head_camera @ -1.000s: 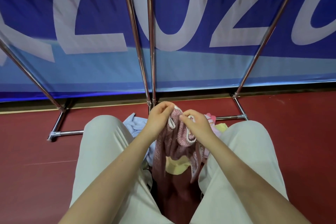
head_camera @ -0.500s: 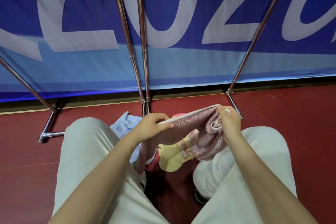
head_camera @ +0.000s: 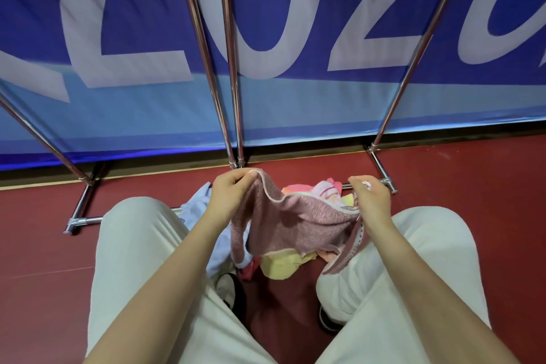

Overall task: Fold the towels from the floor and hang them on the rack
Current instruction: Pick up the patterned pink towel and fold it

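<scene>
A dusty-pink towel (head_camera: 298, 224) with a pale edge hangs slack between my two hands above my knees. My left hand (head_camera: 232, 192) pinches its upper left corner. My right hand (head_camera: 369, 198) grips the towel's right end, which bunches and dangles over my right thigh. Below and behind it a heap of towels lies on the red floor: a light blue towel (head_camera: 196, 207), a yellow towel (head_camera: 277, 266) and a pink striped towel (head_camera: 325, 190). The metal rack (head_camera: 229, 83) rises just beyond the heap.
The rack's chrome poles slant up in front of a blue banner (head_camera: 295, 38) with large pale letters. Its floor bars (head_camera: 85, 219) lie left and right of the heap. My knees in pale trousers (head_camera: 141, 245) flank the towels, with dark shoes below.
My hands moved apart from a bunched grip, spreading the pink towel's top edge; now that edge sags between them and the right end droops lower.
</scene>
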The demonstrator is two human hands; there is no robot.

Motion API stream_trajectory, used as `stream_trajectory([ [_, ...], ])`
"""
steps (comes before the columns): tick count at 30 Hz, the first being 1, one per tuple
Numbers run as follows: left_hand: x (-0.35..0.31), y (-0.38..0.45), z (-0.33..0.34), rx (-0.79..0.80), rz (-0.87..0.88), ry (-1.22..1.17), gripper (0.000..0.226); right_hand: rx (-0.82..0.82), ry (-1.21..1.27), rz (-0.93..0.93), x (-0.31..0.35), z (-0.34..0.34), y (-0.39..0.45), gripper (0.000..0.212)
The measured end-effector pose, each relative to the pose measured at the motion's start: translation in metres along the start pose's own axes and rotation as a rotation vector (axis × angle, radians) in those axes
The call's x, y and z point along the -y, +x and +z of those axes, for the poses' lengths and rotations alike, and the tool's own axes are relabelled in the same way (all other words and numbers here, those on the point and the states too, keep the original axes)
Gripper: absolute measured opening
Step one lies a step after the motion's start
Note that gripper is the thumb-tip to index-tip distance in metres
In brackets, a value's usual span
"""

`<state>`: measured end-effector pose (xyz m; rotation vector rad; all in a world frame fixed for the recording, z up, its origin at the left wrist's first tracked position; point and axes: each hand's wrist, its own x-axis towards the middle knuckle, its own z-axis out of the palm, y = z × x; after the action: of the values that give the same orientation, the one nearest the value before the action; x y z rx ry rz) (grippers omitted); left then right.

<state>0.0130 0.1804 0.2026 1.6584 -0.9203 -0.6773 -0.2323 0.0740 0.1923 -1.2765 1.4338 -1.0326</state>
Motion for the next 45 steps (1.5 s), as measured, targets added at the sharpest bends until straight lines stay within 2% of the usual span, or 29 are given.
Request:
stream_trajectory([
  [2,-0.003,-0.002,0.006,0.024,0.022,0.017,0.015,0.101,-0.037,-0.057,0.005,0.010,-0.010,0.007],
  [4,-0.006,-0.004,0.013,0.049,0.027,0.008,0.019,0.269,-0.120,-0.136,0.006,0.022,-0.021,0.004],
  [7,-0.009,-0.007,0.022,0.098,0.033,-0.005,0.025,0.524,-0.254,-0.233,0.004,0.042,-0.036,0.022],
  [9,-0.010,-0.009,0.026,0.128,0.050,0.008,0.025,0.565,-0.282,-0.257,0.003,0.055,-0.041,0.028],
  [13,-0.010,-0.008,0.031,0.140,0.069,0.010,0.023,0.513,-0.285,-0.265,0.002,0.075,-0.044,0.009],
  [17,-0.007,-0.003,0.028,0.135,0.077,0.050,0.021,0.472,-0.359,-0.300,0.005,0.079,-0.041,0.019],
  [20,0.000,0.001,0.019,0.267,0.145,0.275,0.019,0.510,-0.291,-0.277,0.007,0.076,-0.036,0.034],
  [22,0.003,0.002,0.014,0.310,0.157,0.320,0.023,0.511,-0.213,-0.247,0.010,0.072,-0.033,0.040],
  [26,0.006,0.001,0.003,0.318,0.140,0.273,0.030,0.422,-0.164,-0.223,0.017,0.060,-0.029,0.038],
  [32,0.017,-0.002,-0.011,0.365,0.023,0.308,0.025,0.239,-0.148,-0.116,0.009,0.037,-0.011,0.034],
  [36,0.022,-0.002,-0.024,0.292,-0.039,0.315,0.017,0.206,-0.089,-0.087,0.004,0.030,-0.005,0.027],
  [39,0.024,0.001,-0.033,0.095,-0.081,0.217,0.013,0.234,-0.026,-0.021,0.005,0.025,0.000,0.021],
  [42,0.023,0.005,-0.036,-0.077,-0.191,-0.029,0.014,0.308,0.032,0.042,0.003,0.025,0.003,0.013],
  [45,0.021,0.005,-0.035,-0.166,-0.320,-0.321,0.013,0.344,0.040,0.038,0.004,0.027,0.000,0.013],
])
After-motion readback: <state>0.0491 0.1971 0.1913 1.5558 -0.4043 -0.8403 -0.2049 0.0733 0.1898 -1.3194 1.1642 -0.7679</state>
